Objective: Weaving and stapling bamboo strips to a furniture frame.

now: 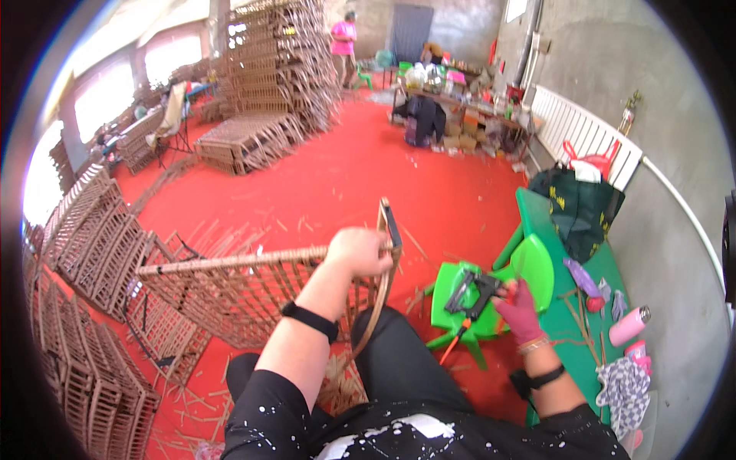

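My left hand (357,251) is closed around the upper corner of a brown woven rattan panel (238,295), which leans out to the left in front of my legs. A curved strip of its frame bends down beside my knee. On the right, my right hand (523,313), in a dark pink glove, has its fingers round one end of a black and grey staple gun (477,296). The staple gun is over the seat of a bright green plastic chair (537,264). A thin orange piece (456,341) slants down below it; its kind is unclear.
Stacked woven panels (84,368) line the left, with a tall stack (268,61) at the back. Rattan scraps litter the red floor (330,184). A green bench (567,330) holds a dark bag (579,207) and a pink bottle (629,326). A person in pink (343,34) stands far off.
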The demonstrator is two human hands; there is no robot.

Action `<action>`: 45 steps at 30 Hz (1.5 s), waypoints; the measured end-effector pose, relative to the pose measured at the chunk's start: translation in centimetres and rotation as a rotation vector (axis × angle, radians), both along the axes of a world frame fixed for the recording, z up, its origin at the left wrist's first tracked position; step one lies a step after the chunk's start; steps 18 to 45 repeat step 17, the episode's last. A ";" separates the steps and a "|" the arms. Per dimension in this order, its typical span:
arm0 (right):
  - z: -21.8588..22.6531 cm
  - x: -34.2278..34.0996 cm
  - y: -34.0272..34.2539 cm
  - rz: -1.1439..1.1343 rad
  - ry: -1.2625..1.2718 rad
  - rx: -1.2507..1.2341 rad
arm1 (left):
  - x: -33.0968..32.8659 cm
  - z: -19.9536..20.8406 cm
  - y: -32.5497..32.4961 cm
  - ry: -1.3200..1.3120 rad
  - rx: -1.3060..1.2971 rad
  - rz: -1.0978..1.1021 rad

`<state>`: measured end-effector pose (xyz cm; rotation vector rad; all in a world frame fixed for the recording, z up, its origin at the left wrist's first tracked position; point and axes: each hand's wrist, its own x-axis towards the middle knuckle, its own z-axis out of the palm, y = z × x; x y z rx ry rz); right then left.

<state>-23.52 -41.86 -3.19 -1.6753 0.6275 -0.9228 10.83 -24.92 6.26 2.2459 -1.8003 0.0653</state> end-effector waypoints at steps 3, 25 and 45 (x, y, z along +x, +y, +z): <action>2.0 -11.5 -4.0 -0.386 0.494 -0.324 | -1.1 0.0 0.8 0.045 0.039 -0.028; -2.4 -34.3 -3.1 -0.967 0.990 -0.072 | 8.2 0.4 21.0 -0.206 0.147 0.347; -2.4 -34.3 -3.1 -0.967 0.990 -0.072 | 8.2 0.4 21.0 -0.206 0.147 0.347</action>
